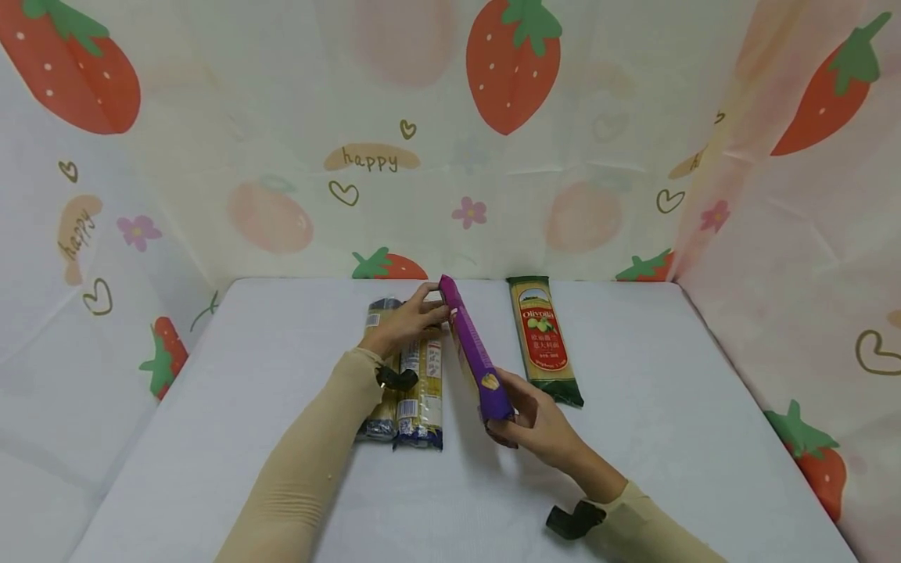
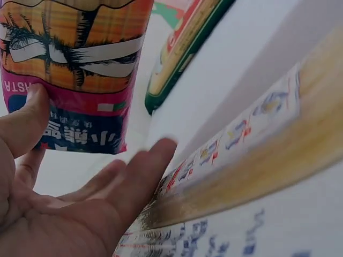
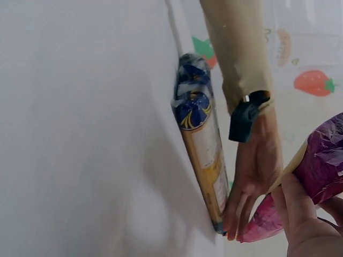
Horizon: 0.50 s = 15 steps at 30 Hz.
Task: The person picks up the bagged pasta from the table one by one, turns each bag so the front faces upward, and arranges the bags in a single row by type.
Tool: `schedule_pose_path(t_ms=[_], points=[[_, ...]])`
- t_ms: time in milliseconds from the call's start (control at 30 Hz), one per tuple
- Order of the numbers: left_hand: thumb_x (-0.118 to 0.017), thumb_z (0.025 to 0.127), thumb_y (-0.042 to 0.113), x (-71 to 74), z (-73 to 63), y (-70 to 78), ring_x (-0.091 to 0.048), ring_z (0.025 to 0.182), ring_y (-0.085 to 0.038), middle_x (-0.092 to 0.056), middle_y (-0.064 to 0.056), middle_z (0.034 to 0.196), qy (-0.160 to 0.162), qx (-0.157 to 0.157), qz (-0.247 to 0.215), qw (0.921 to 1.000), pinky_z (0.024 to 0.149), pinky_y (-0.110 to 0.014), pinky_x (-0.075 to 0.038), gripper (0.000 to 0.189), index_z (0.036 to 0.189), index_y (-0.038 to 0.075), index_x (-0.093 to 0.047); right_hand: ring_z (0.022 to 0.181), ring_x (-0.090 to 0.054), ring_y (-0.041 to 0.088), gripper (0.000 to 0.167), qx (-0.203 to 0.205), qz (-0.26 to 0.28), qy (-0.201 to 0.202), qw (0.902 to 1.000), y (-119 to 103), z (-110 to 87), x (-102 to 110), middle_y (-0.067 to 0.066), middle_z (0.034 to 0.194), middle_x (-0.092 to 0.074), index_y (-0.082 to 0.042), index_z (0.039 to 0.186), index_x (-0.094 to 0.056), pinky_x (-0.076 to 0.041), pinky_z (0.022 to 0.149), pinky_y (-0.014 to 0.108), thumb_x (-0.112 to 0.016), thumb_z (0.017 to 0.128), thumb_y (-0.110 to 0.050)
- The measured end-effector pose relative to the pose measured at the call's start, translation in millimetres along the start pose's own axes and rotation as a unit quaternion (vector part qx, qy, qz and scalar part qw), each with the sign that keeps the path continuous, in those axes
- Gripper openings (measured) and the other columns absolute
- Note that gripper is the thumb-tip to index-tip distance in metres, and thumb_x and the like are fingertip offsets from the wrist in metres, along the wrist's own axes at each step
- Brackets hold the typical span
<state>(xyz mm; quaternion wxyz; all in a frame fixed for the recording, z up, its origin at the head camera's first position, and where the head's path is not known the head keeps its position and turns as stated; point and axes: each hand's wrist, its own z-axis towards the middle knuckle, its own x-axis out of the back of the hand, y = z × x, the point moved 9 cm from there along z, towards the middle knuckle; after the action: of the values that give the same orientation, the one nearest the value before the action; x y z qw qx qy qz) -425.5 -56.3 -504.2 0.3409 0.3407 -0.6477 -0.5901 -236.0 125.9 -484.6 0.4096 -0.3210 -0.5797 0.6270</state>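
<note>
A purple pasta packet (image 1: pixel 470 352) is held up on its edge over the table, its far end tilted left. My left hand (image 1: pixel 408 321) pinches its far end; in the left wrist view the thumb lies on the printed face (image 2: pixel 69 64) and the other fingers spread toward the packs below. Around the near end, my right hand (image 1: pixel 538 422) grips with thumb and fingers. Two clear spaghetti packs, one blue-ended (image 1: pixel 420 391) and one partly hidden (image 1: pixel 381 426) by the left forearm, lie side by side under the left hand.
A green and red Olivoila spaghetti pack (image 1: pixel 542 340) lies on the white-covered table (image 1: pixel 676 438) to the right of the purple packet. Strawberry-print cloth (image 1: pixel 436 180) hangs behind the table and at both sides.
</note>
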Motion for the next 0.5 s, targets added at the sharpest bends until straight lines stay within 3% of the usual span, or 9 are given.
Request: schedule_pose_path(t_ms=[167,500], points=[[-0.053,0.115,0.020,-4.1,-0.1,-2.8,-0.057,0.141,-0.043,-0.051,-0.026,0.155,-0.014,0.009,-0.049,0.9986,0.110,-0.053,-0.054,0.056,0.164,0.029,-0.028,0.150,-0.038,0.051,0.080,0.012,0.023,-0.003,0.9997,-3.0,0.6,-1.3,0.030,0.164,-0.037,0.000,0.166,-0.032,-0.052,0.108,0.029,-0.073,0.098,-0.003],[-0.054,0.115,0.021,-3.7,-4.5,-2.9,-0.061,0.132,-0.036,-0.050,-0.022,0.156,0.003,0.002,-0.031,0.9995,0.103,-0.048,-0.059,0.059,0.167,0.027,-0.027,0.147,-0.044,0.051,0.077,0.005,-0.020,-0.002,0.9998,-3.5,0.0,2.6,0.029,0.162,-0.043,0.001,0.165,-0.035,-0.052,0.108,0.027,-0.074,0.099,-0.004]])
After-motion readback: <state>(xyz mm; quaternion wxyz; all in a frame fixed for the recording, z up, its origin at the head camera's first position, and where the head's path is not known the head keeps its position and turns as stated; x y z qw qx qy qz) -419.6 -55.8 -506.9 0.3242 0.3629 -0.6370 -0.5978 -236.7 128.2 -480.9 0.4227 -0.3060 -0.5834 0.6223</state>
